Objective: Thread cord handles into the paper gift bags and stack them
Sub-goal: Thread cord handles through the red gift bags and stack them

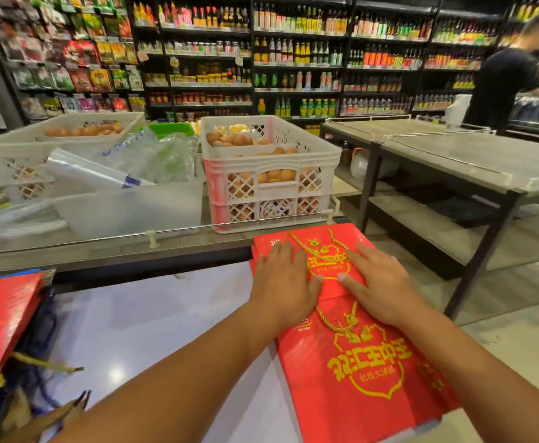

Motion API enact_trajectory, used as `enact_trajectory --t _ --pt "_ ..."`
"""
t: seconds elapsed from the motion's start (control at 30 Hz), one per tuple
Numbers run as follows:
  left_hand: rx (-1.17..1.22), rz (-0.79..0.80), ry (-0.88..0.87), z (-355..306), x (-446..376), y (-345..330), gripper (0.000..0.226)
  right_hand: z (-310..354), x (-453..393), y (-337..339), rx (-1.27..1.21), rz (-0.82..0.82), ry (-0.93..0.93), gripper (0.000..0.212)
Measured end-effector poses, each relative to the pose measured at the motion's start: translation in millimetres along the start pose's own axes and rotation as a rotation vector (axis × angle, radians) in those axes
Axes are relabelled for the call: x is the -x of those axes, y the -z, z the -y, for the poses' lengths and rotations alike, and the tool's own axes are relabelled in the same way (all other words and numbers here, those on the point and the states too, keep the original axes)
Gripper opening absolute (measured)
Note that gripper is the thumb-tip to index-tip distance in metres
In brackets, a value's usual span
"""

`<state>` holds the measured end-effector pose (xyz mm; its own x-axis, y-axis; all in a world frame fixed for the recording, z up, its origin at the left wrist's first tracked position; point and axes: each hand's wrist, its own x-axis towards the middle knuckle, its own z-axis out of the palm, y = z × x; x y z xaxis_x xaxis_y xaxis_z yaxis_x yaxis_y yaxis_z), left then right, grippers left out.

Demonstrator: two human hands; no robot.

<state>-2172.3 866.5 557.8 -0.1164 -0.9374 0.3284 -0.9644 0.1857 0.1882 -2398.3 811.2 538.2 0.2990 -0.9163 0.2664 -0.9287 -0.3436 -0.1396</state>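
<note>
The left hand (282,276) and the right hand (380,284) both lie flat, fingers straight and slightly spread, pressing down on the far red gift bag (328,266), neither hand curled round anything. That bag lies on top of a small stack at the far right of the white bench (153,314), its gold cord handle (296,243) looped above the printed crest, so it appears already threaded. A second red bag (367,372) lies nearer the person, partly under the right wrist and overlapped at its far end by the pressed bag; its own gold cord (335,321) shows between the forearms. Judging from this, the step in hand is stacking: the bag is being flattened and squared onto the pile. The next move probably calls for lifting both palms off without dragging the top bag askew, then reaching to the left, where another red bag (3,318) stands tilted at the edge of view with loose gold cord (47,362) trailing beside it; whether that one is fully threaded cannot be told. Beyond the bench rail sit a white crate of eggs (271,174), a clear tub holding plastic bags (127,199), and shelves of bottles (293,59); another person (504,75) stands far right.
</note>
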Motion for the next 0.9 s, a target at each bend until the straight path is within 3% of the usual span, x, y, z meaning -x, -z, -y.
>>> enact_trajectory --t 0.1,0.3,0.63,0.8,0.9 --pt "0.002 0.232 0.083 -13 6 -26 0.084 0 5 -19 0.022 0.113 0.017 0.093" --pt "-0.029 0.183 0.116 -10 18 -59 0.086 -6 11 -44 -0.01 0.116 0.018 0.09" --pt "0.045 0.252 0.108 -7 16 -52 0.087 4 12 -30 0.017 0.212 -0.025 0.085" --pt "0.161 0.276 -0.002 17 18 -26 0.077 20 6 -8 0.213 0.293 -0.034 0.077" --pt "0.221 0.19 -0.02 42 29 11 0.073 42 -2 15 0.352 0.309 -0.051 0.066"
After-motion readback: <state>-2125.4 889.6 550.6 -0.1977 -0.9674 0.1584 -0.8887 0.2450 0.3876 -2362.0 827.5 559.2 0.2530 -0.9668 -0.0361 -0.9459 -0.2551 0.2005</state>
